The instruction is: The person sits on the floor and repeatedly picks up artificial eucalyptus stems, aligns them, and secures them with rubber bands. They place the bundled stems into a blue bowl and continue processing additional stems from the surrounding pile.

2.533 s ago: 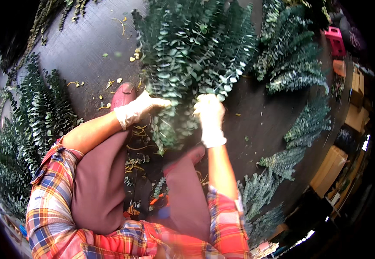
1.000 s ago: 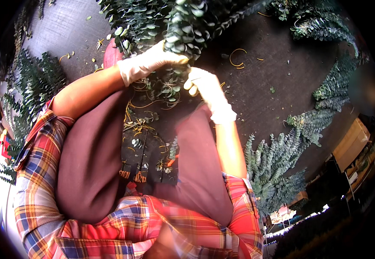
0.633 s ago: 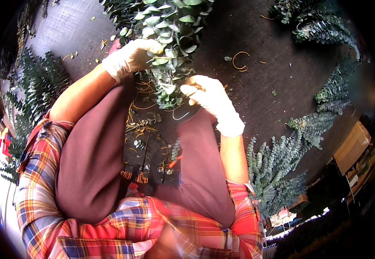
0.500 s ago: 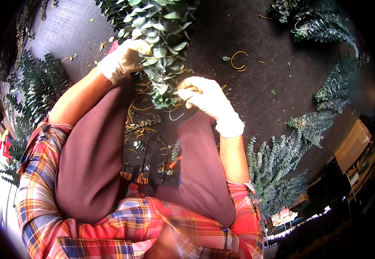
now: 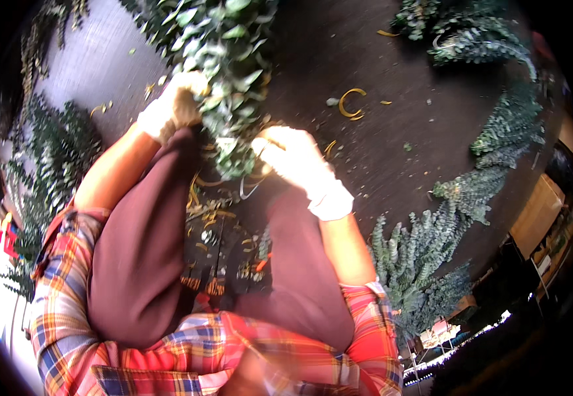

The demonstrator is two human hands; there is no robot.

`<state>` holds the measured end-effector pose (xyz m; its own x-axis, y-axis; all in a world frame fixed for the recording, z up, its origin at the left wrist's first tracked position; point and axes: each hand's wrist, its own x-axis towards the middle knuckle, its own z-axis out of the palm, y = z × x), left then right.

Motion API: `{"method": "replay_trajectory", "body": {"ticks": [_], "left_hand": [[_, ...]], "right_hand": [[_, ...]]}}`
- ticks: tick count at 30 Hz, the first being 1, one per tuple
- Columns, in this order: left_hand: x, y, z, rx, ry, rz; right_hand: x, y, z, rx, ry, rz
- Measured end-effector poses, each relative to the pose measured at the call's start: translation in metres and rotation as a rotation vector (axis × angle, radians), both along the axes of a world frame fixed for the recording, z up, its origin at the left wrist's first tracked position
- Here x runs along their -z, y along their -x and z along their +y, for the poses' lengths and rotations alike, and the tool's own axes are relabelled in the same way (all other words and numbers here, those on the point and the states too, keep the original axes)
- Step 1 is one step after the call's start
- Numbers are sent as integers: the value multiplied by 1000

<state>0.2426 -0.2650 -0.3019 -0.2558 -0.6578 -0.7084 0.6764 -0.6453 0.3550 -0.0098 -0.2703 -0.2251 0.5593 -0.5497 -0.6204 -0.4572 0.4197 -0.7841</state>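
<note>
Leftward of where they were a second ago, the leafy bundle [image 5: 227, 66] and the left hand [image 5: 174, 109] have shifted, with the right hand [image 5: 289, 158] following by less. What any coming move turns on, we judge, is how the right hand stands to the bundle's lower end: it sits just to the right of that narrow end, nearer to it than the left hand, which is higher up, on the bundle's left flank. We read the long axis as running from beyond the top edge of the view down toward the near side, leaning slightly rightward as it descends, so the lower end lies left of the right hand's fingers. The left fingers look clenched on the bundle's side; the right ones are bent inward, but blur keeps us from telling whether they grasp anything. Just below the bundle's lower end we see a pale curved strip [image 5: 250, 189] — whether it runs up into the right hand, we cannot say. To the bundle's right, well apart, a yellow ring-shaped strip [image 5: 342, 105] lies on the dark floor [image 5: 319, 56]. Leaves hide the stem ends from us — and the bundle's top is cut off.
</note>
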Motion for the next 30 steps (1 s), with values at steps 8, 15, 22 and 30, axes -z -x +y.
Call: {"method": "replay_trajectory", "body": {"ticks": [8, 15, 22, 30], "left_hand": [[-6, 11, 14, 40, -3, -29], [29, 10, 23, 98, 82, -114], [-16, 19, -41, -64, 86, -148], [3, 17, -62, 138, 96, -605]], "right_hand": [[14, -7, 0, -188, 338, 299], [27, 10, -43, 797, 27, -141], [79, 86, -181, 866, 342, -24], [73, 72, -263, 788, 146, 135]]}}
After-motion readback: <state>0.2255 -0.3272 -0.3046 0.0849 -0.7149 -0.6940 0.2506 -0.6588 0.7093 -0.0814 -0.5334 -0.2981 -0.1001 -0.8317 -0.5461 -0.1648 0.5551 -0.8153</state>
